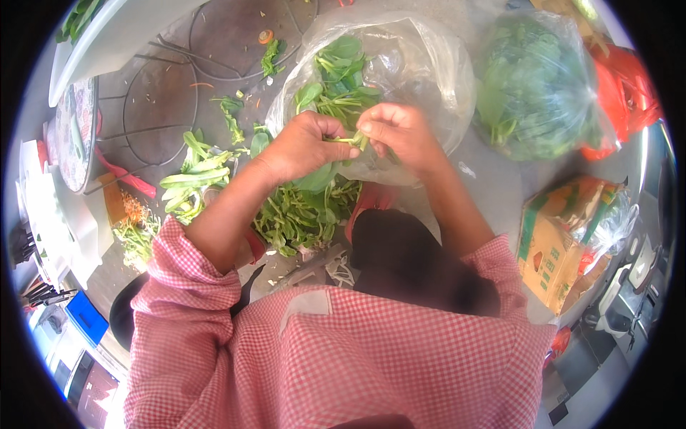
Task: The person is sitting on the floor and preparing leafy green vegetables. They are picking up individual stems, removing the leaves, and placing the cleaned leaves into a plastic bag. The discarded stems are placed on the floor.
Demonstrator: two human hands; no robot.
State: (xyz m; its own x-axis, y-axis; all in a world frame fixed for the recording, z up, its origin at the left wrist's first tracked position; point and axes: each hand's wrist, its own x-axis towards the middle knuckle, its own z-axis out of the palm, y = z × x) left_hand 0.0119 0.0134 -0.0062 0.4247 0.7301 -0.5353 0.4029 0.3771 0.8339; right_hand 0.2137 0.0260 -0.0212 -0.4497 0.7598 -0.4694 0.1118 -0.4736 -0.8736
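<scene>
My left hand point(308, 143) is closed around green leafy stems, whose broad leaves hang below it. Close beside it, my right hand point(396, 134) pinches the stem ends point(358, 140) between thumb and fingers. Both hands are over the near edge of an open clear plastic bag point(439, 69), which holds a bunch of leafy greens point(343, 69) on its left side. Under my left forearm a heap of leafy greens point(300, 214) lies on the floor. Farther left is a pile of pale green stalks and leaves point(195, 174).
A filled clear bag of greens point(536, 91) stands at the right, against a red plastic bag point(624, 91). Below them is an open cardboard box point(552, 252). Metal wire rings point(161, 112) and leaf scraps point(231, 118) lie upper left, near a white plastic container point(118, 43).
</scene>
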